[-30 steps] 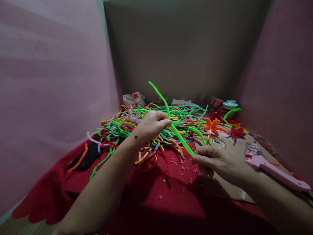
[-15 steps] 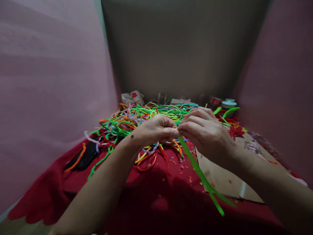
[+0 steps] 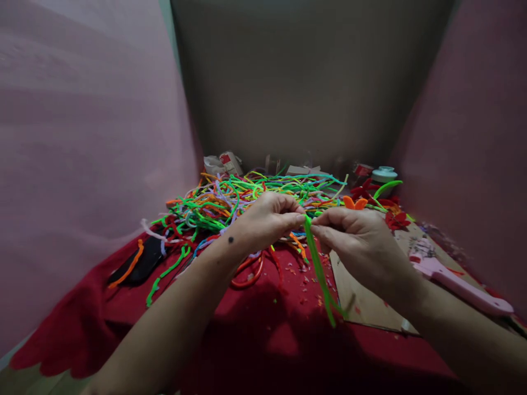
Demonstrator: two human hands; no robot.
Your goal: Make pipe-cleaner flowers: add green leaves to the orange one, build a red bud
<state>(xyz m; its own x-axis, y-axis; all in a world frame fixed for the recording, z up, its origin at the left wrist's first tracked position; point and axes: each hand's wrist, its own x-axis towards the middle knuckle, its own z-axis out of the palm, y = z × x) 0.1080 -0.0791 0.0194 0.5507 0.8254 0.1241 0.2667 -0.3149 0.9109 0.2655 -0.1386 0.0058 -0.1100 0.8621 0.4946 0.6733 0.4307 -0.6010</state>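
Note:
Fuzzy green pipe cleaners (image 3: 315,258) hang down in front of me from between my two hands, their loose ends apart at the bottom. My left hand (image 3: 272,216) pinches their bent upper end between thumb and forefinger. From the other side, my right hand (image 3: 358,233) is closed on the same top part, thumb and fingertips pressed together close to the left fingertips. Behind both hands lies a tangled heap of many-coloured pipe cleaners (image 3: 209,206), partly hidden by my left hand.
A red cloth (image 3: 247,340) with small scraps covers the table. To the right are a brown board (image 3: 362,302), a pink tool (image 3: 461,282), and red (image 3: 397,220) and orange (image 3: 354,203) fuzzy petal shapes. A black object (image 3: 144,260) lies left; a jar with a pale blue lid (image 3: 384,174) stands behind.
My right hand has moved down and turned, uncovering the orange petals and the pink tool. The green pipe cleaners' hanging ends have swung left and now hang more steeply.

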